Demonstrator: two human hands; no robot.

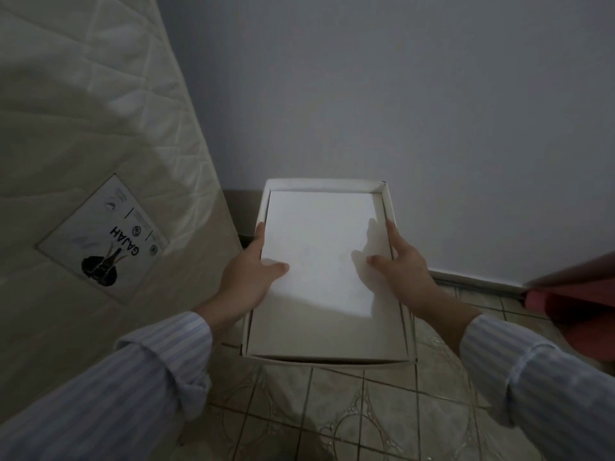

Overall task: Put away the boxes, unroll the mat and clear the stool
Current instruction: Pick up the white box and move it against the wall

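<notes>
A shallow white cardboard box (324, 247), open side up and empty inside, is held level in front of me above the tiled floor. My left hand (253, 277) grips its left wall, thumb lying inside on the bottom. My right hand (401, 264) grips the right wall in the same way, thumb inside and a finger along the rim. Both arms wear rolled, light striped sleeves. No mat shows, and I cannot tell whether any stool does.
A cream quilted mattress (93, 144) with a printed label (104, 239) leans against the wall on the left. A grey wall (399, 94) stands straight ahead, close behind the box. A red object (572, 301) juts in at the right edge. Patterned tiles (349, 410) cover the floor.
</notes>
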